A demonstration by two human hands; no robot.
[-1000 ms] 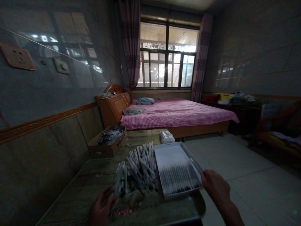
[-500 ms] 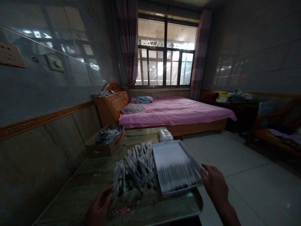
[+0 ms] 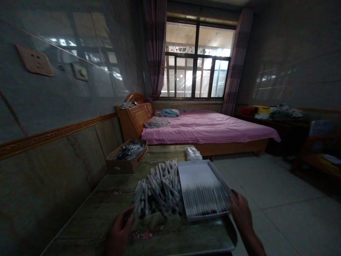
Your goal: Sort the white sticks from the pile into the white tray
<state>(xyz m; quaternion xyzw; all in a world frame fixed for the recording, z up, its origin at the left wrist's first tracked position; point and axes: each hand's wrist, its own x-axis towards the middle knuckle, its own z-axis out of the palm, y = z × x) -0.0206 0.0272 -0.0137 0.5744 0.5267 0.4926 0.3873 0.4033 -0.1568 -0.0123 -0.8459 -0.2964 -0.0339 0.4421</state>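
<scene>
A loose pile of white-barrelled pens (image 3: 160, 188) lies on the table, their tips and caps blurred in the dim light. Beside it, a shallow white box (image 3: 194, 170) holds a neat row of similar pens (image 3: 206, 199) across its nearer half; its far half shows bare bottom. At the pile's near left edge is my left hand (image 3: 121, 225), fingers half curled with a gap to the thumb and no pen visible in it. My right hand (image 3: 241, 211) grips the right side of the white box, fingertips at its rim.
A cardboard box (image 3: 124, 165) full of pens stands at the table's far left, near the wall. A white plastic-wrapped bundle (image 3: 193, 154) sits behind the white box. The table (image 3: 87, 220) ends just right of the box. Beyond is a bed (image 3: 202, 128) with a pink checked cover.
The view has turned slightly left, so the room shifts right. My right hand has moved in against the white box's right edge. My left hand stays by the pen pile.
</scene>
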